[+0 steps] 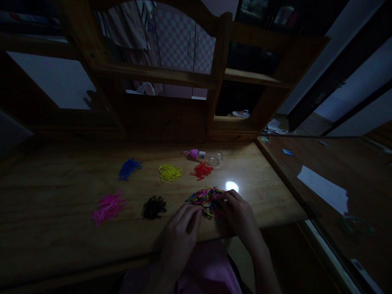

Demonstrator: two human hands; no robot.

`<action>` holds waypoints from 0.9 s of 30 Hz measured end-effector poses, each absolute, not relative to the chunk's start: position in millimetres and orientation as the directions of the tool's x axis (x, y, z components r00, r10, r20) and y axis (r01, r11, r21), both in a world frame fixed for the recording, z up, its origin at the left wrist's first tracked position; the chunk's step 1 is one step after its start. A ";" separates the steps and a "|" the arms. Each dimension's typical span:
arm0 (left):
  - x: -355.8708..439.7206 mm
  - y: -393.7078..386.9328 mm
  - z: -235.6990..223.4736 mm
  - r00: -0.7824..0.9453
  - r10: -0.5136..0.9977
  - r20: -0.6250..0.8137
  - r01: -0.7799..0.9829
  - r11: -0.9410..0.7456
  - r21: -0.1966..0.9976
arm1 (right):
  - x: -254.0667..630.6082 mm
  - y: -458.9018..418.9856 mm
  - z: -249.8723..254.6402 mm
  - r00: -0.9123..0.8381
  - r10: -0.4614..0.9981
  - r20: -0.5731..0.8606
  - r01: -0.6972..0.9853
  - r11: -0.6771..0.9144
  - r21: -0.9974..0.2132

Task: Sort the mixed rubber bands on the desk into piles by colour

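Note:
A mixed pile (206,197) of small, thin coloured loops, perhaps rubber bands or clips, lies on the wooden table (70,241) in front of me. At its near left edge, my left hand (183,224) has its thumb and fingers pinched together. My right hand (235,208) reaches into the pile's right side, fingers also closed. What either hand pinches is too small and dark to make out. Sorted by colour, a black heap (154,207) and a pink heap (108,207) lie to the left. Farther back are blue (129,168), yellow (170,173) and red (202,170) heaps.
Behind the red heap lies a clear bottle (214,157) with a pink cap. A wooden shelf unit (165,118) rises along the table's back. On a lower brown surface to the right are white papers (323,188) and a blue card (287,152). The room is dim.

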State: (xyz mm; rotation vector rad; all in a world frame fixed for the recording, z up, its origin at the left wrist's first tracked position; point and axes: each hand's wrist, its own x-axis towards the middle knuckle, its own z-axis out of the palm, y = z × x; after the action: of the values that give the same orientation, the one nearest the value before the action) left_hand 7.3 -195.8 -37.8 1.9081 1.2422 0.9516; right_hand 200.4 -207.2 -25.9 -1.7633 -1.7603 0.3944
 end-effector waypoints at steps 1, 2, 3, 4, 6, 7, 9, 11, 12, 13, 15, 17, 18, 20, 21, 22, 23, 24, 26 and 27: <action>5.2 -195.6 -38.5 0.262 0.944 0.202 0.451 -0.305 0.839 | 200.8 -206.2 -26.4 0.084 0.975 0.206 0.790 0.061 -0.611; 3.3 -195.1 -39.0 0.241 0.953 0.187 0.450 -0.280 0.848 | 201.2 -205.3 -26.9 0.093 0.974 0.206 0.783 0.056 -0.620; 1.7 -194.5 -39.5 0.224 0.959 0.171 0.448 -0.257 0.856 | 201.8 -204.5 -27.4 0.103 0.973 0.208 0.775 0.052 -0.629; 0.3 -193.8 -39.9 0.215 0.964 0.157 0.444 -0.240 0.863 | 202.5 -204.0 -27.8 0.112 0.971 0.213 0.768 0.051 -0.638; -1.4 -192.5 -40.8 0.199 0.969 0.148 0.432 -0.223 0.874 | 204.2 -203.6 -28.8 0.125 0.966 0.227 0.758 0.055 -0.650; -1.9 -192.1 -41.2 0.197 0.969 0.149 0.424 -0.221 0.878 | 205.3 -203.8 -29.3 0.128 0.965 0.230 0.755 0.055 -0.653; -2.2 -191.7 -42.0 0.198 0.968 0.155 0.406 -0.224 0.886 | 207.2 -204.7 -30.2 0.131 0.967 0.217 0.749 0.047 -0.661; -2.2 -191.9 -42.2 0.198 0.967 0.158 0.392 -0.226 0.892 | 208.1 -205.6 -31.2 0.129 0.972 0.195 0.742 0.036 -0.670; -2.1 -192.2 -41.9 0.197 0.967 0.159 0.387 -0.226 0.894 | 208.0 -205.7 -31.6 0.126 0.974 0.190 0.740 0.035 -0.671; -2.0 -192.5 -41.5 0.196 0.967 0.163 0.384 -0.228 0.895 | 207.6 -205.6 -32.2 0.119 0.974 0.192 0.745 0.041 -0.666; -1.8 -193.0 -40.1 0.194 0.966 0.171 0.379 -0.235 0.895 | 205.8 -204.8 -33.4 0.089 0.975 0.202 0.772 0.061 -0.633; -1.9 -193.4 -38.5 0.198 0.965 0.173 0.380 -0.238 0.894 | 204.0 -203.4 -35.0 0.064 0.977 0.205 0.813 0.069 -0.578; -2.1 -193.6 -37.9 0.201 0.965 0.171 0.381 -0.237 0.894 | 203.4 -202.7 -35.8 0.061 0.976 0.207 0.832 0.065 -0.551; -2.6 -193.7 -37.4 0.208 0.965 0.162 0.383 -0.232 0.894 | 202.7 -201.5 -37.1 0.077 0.972 0.222 0.856 0.049 -0.514; -2.9 -193.6 -37.6 0.209 0.965 0.158 0.382 -0.229 0.895 | 202.8 -201.2 -37.6 0.089 0.968 0.234 0.862 0.043 -0.506; -3.2 -193.6 -38.0 0.208 0.966 0.155 0.381 -0.225 0.897 | 203.0 -200.9 -37.9 0.099 0.965 0.244 0.862 0.039 -0.505; -3.4 -193.4 -38.5 0.205 0.967 0.152 0.382 -0.222 0.897 | 203.4 -200.8 -38.1 0.108 0.962 0.252 0.859 0.038 -0.510; -3.6 -193.3 -39.1 0.204 0.967 0.150 0.385 -0.221 0.896 | 204.0 -200.8 -38.4 0.115 0.959 0.259 0.854 0.038 -0.519; -3.7 -193.2 -39.8 0.204 0.967 0.151 0.394 -0.222 0.892 | 205.3 -201.1 -39.4 0.125 0.954 0.272 0.838 0.045 -0.544; -3.7 -193.2 -39.9 0.205 0.967 0.152 0.397 -0.224 0.890 | 205.9 -201.4 -40.1 0.129 0.951 0.280 0.829 0.051 -0.557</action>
State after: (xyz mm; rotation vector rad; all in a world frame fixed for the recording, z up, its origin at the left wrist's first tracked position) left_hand -3.7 -193.2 -39.9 1.7481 1.2826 0.9836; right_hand 205.9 -201.4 -40.1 -1.7961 -1.7191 0.2549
